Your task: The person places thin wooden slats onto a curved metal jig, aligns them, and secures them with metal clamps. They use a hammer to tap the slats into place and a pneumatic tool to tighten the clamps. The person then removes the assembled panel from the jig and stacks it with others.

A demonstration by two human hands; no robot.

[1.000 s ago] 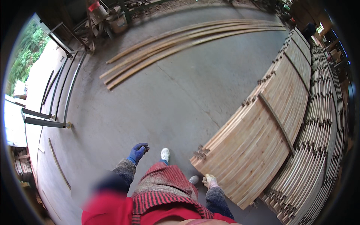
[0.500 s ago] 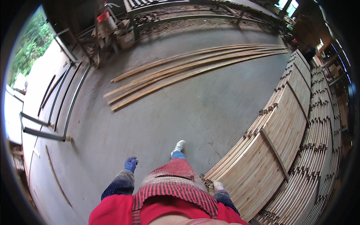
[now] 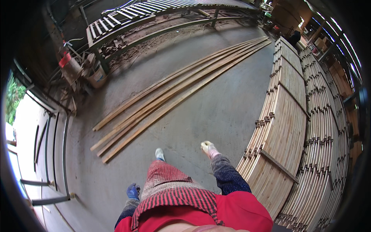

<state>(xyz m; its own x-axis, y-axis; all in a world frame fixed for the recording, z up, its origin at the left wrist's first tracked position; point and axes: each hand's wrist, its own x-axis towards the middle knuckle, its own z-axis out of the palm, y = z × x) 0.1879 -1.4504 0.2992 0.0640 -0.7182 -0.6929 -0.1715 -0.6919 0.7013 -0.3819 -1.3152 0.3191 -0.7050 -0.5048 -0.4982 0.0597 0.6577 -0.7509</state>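
My left hand (image 3: pixel 133 191), in a blue glove, hangs low beside my striped apron (image 3: pixel 181 193). Its fingers are loosely bent and apart, with nothing in them. Over the bare concrete floor my right hand (image 3: pixel 207 148), in a pale glove, is held out in front with its fingers curled in; I see nothing in it. Ahead of both hands, several long wooden strips (image 3: pixel 170 102) lie side by side on the floor, spreading toward their near ends. To the right of my right hand stands a long stack of wooden boards (image 3: pixel 276 154).
More stacked strips (image 3: pixel 320 135) run behind the boards. A metal frame (image 3: pixel 50 201) stands on the left. At the back are a slatted rack (image 3: pixel 127 17), a bucket (image 3: pixel 96 77) and a red-topped container (image 3: pixel 67 63). My shoe (image 3: pixel 159 154) shows ahead of the apron.
My view has turned right and moved toward the strips. My right hand has swung forward from beside the board stack, and my left hand has drawn back lower.
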